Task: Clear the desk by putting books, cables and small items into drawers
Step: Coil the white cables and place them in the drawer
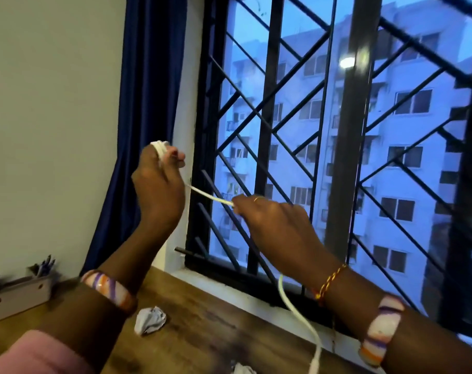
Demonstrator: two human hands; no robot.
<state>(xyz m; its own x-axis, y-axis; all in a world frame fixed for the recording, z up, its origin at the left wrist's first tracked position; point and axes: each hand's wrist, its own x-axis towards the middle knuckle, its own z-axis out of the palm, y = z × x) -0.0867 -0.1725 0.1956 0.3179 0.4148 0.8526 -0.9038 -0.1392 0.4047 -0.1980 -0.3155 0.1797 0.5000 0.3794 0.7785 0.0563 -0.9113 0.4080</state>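
Note:
Both hands are raised in front of the window, above the wooden desk (207, 327). My left hand (159, 184) grips a coiled bundle of white cable (211, 197), with loops showing above its fingers. A taut stretch of the cable runs from that hand down to my right hand (267, 214), which pinches it. The loose end hangs below my right wrist and drops to a connector near the desk's window edge.
Two crumpled papers lie on the desk, one in the middle (149, 319) and one at the bottom edge (243, 369). A white pen holder box (16, 295) stands at the left by the wall. A barred window (323, 147) and a blue curtain (145, 109) are behind.

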